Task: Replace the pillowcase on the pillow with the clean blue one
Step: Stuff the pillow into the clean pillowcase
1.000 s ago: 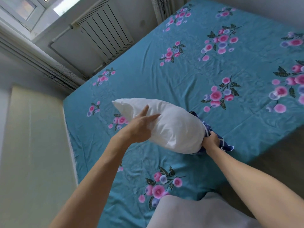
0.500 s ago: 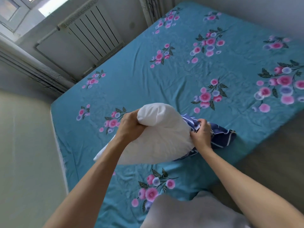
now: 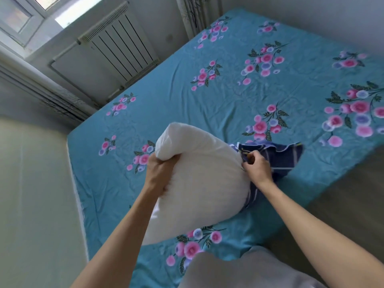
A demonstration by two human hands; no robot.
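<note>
- Head view: left hand [image 3: 160, 173] grips the bare white pillow [image 3: 199, 183]; right hand [image 3: 256, 169] pinches the blue pillowcase [image 3: 278, 156].
- Risk: the pinched edge may slip, letting the opening bunch shut.

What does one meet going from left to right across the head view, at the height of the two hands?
Pale floor → edge of the flowered bed sheet → left hand gripping the white pillow → right hand pinching the dark blue pillowcase → more flowered sheet.
</note>
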